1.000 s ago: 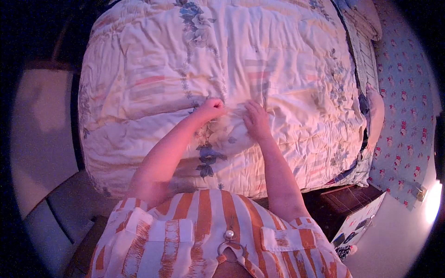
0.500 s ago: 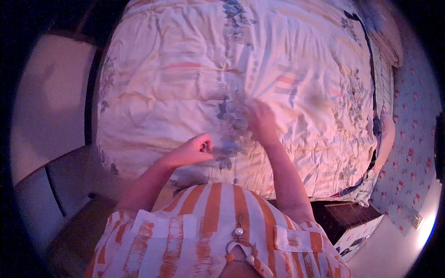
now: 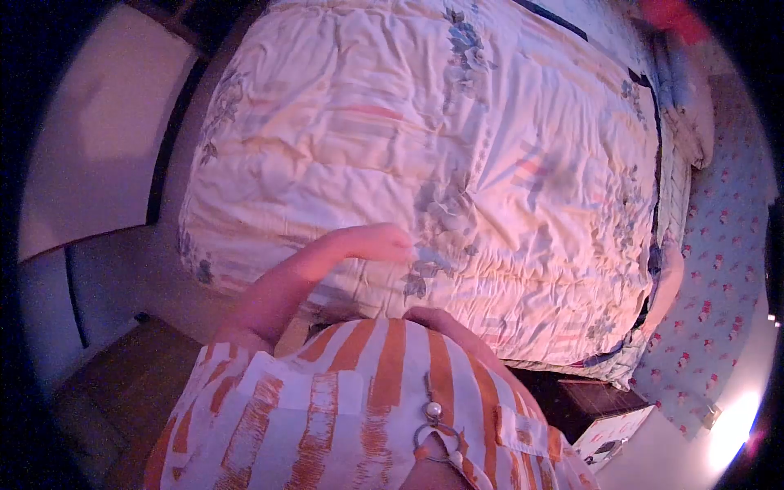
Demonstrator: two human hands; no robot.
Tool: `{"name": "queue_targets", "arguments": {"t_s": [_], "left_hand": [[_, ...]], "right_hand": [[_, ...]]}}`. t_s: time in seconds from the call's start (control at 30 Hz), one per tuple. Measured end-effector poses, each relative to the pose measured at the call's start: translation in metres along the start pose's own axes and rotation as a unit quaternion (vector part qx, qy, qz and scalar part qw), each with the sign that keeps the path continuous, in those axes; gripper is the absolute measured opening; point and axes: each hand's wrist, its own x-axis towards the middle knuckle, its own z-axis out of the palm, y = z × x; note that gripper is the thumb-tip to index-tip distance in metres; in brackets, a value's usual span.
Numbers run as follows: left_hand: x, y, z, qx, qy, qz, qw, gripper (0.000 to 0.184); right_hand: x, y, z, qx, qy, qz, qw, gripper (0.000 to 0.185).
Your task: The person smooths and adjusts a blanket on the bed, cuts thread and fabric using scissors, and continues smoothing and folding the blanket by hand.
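Note:
My left hand point(image 3: 382, 242) hovers over or rests on the quilt near the bed's near edge, its fingers curled in and slightly blurred; no object shows in it. I cannot tell if it touches the cloth. My right hand point(image 3: 425, 316) is drawn in against the front of the striped shirt point(image 3: 367, 367), mostly hidden behind it, and its fingers cannot be made out. Before me the pale quilt point(image 3: 327, 171), with grey-blue flowers and red dashes, lies spread over the bed with many small wrinkles.
A dark cabinet with a white patterned front point(image 3: 608, 433) stands by the bed's near right corner. Bundled bedding point(image 3: 686, 106) lies along the right side, beside a blue flowered surface point(image 3: 702, 269). A pale panel point(image 3: 106, 139) stands left. Bright light glows lower right.
My right hand has left the middle of the quilt and come back to my body. My left hand has moved slightly right and up. The view has shifted and turned a little.

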Motion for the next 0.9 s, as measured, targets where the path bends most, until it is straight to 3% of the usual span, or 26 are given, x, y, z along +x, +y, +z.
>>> {"name": "queue_targets", "arguments": {"t_s": [0.07, 0.13, 0.17, 0.2, 0.23, 0.27, 0.33, 0.37, 0.47, 0.5, 0.53, 0.6, 0.67, 0.73, 0.8, 0.87, 0.9], "left_hand": [[0.019, 0.021, 0.016, 0.125, -0.13, 0.027, 0.983, 0.019], [0.039, 0.011, 0.046, 0.085, -0.096, 0.096, 0.987, 0.018], [0.043, 0.016, 0.055, 0.082, -0.096, 0.1, 0.987, 0.018], [0.047, 0.022, 0.063, 0.108, -0.07, 0.142, 0.982, 0.017], [0.049, 0.027, 0.069, 0.134, -0.045, 0.182, 0.973, 0.016], [0.054, 0.026, 0.075, 0.132, -0.044, 0.185, 0.973, 0.016], [0.063, 0.02, 0.085, 0.292, 0.054, 0.299, 0.907, 0.019], [0.06, 0.03, 0.082, 0.291, 0.054, 0.3, 0.907, 0.019], [0.052, 0.06, 0.072, 0.388, 0.124, 0.309, 0.859, 0.018], [0.049, 0.065, 0.07, 0.393, 0.155, 0.291, 0.858, 0.018], [0.047, 0.072, 0.069, 0.398, 0.186, 0.274, 0.855, 0.019], [0.037, 0.085, 0.073, 0.367, 0.153, 0.308, 0.864, 0.023], [0.025, 0.093, 0.073, 0.341, 0.12, 0.336, 0.87, 0.027], [0.011, 0.1, 0.069, 0.231, 0.17, 0.378, 0.88, 0.029], [0.003, 0.104, 0.06, 0.228, 0.184, 0.372, 0.881, 0.028], [0.002, 0.097, 0.058, 0.07, 0.232, 0.328, 0.913, 0.031], [0.001, 0.093, 0.055, 0.045, 0.253, 0.324, 0.91, 0.029]], "right_hand": [[-0.026, -0.03, 0.001, 0.018, 0.019, 0.031, 0.999, 0.022], [-0.057, -0.026, -0.003, 0.072, 0.123, 0.077, 0.987, 0.018], [-0.069, -0.034, -0.005, 0.068, 0.125, 0.08, 0.987, 0.018], [-0.082, -0.041, -0.008, -0.208, 0.122, 0.114, 0.964, 0.018], [-0.091, -0.047, -0.008, -0.468, 0.108, 0.139, 0.866, 0.017], [-0.097, -0.048, -0.007, -0.47, 0.107, 0.142, 0.865, 0.017], [-0.107, -0.05, -0.006, -0.188, 0.145, 0.02, 0.971, 0.016], [-0.108, -0.06, -0.001, -0.124, 0.152, 0.035, 0.98, 0.014], [-0.104, -0.088, 0.001, -0.099, 0.223, -0.014, 0.97, 0.013], [-0.1, -0.088, -0.003, -0.33, 0.22, -0.071, 0.915, 0.01], [-0.098, -0.09, -0.002, -0.332, 0.225, -0.068, 0.913, 0.01], [-0.096, -0.097, 0.0, -0.151, 0.188, 0.017, 0.97, 0.008], [-0.1, -0.1, -0.008, -0.154, 0.207, 0.004, 0.966, 0.008], [-0.111, -0.08, -0.018, 0.056, 0.192, 0.065, 0.978, 0.009], [-0.1, -0.066, -0.018, 0.027, 0.198, 0.055, 0.978, 0.011], [-0.081, -0.052, -0.022, -0.201, 0.311, -0.012, 0.929, 0.013], [-0.074, -0.038, -0.031, -0.201, 0.312, -0.012, 0.929, 0.013]]}}
